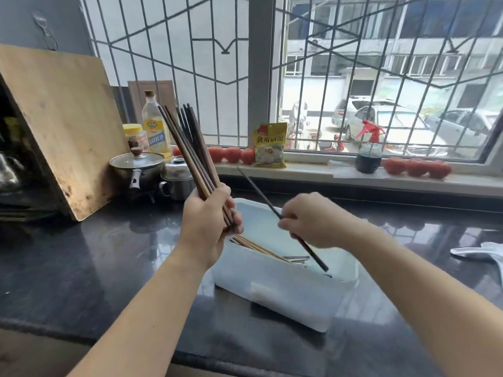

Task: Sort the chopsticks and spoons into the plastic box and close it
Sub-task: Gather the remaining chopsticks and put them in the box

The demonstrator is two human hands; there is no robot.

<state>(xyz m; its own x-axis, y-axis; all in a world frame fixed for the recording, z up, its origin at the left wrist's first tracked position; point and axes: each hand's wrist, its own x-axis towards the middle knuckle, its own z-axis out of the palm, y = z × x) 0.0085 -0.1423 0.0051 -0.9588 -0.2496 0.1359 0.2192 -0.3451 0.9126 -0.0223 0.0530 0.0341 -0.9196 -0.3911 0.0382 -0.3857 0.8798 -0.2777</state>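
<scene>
Our left hand [206, 221] grips a chopstick bundle [190, 148], and our right hand [307, 221] pinches one dark chopstick [313, 253] over the plastic box [285, 295]. That bundle's fanned loose, so we reckon some could slide out onto the desk [95, 254].

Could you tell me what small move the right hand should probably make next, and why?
Probably lower the dark chopstick pinched by the right hand into the open plastic box and release it; its lower tip already points inside, beside chopsticks lying there, while the left hand grips the bundle.
</scene>
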